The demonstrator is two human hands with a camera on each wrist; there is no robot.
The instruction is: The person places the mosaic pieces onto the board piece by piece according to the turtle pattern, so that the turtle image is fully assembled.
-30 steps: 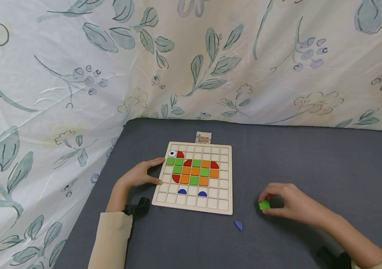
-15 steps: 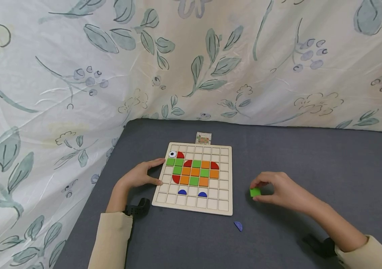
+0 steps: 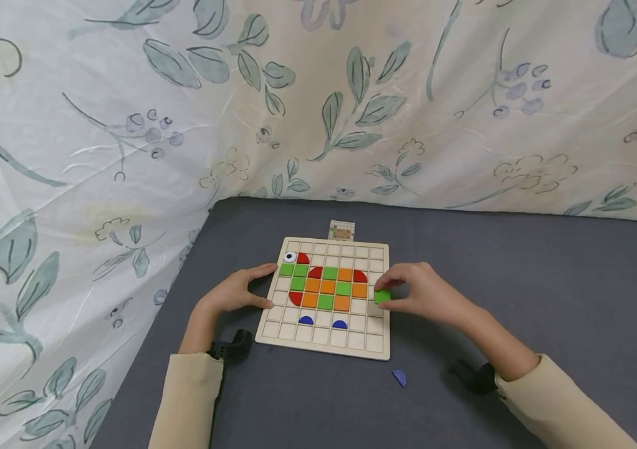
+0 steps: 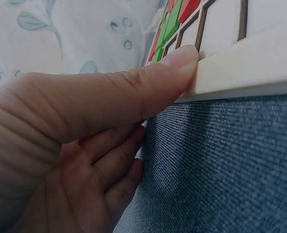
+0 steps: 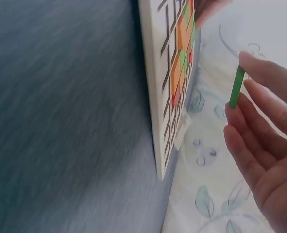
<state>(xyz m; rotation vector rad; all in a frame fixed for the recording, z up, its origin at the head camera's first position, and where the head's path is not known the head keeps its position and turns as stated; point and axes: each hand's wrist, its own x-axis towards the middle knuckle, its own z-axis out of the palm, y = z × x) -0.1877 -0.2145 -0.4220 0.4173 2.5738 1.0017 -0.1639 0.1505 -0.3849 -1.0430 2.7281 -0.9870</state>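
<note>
My right hand (image 3: 422, 292) pinches a green square tile (image 3: 382, 296) between thumb and fingers, over the right edge of a wooden grid board (image 3: 307, 346). In the right wrist view the green tile (image 5: 237, 87) shows edge-on, clear of the board's surface. With thumb and forefinger spread, my left hand (image 3: 234, 291) touches the board's left edge; the left wrist view has the thumb (image 4: 177, 63) against the rim. Green, orange, red and blue tiles sit in the grid, along with a round eye tile (image 3: 290, 257) at the upper left.
A loose blue half-round tile (image 3: 399, 378) lies on the dark grey cloth just below the board's lower right corner. Behind the board's far edge is a small printed card (image 3: 342, 230). A floral curtain (image 3: 352, 112) hangs along the back and left of the table.
My right hand has moved left and away from me with the green tile, from the bare cloth to over the board's right edge. The left hand stays at the board.
</note>
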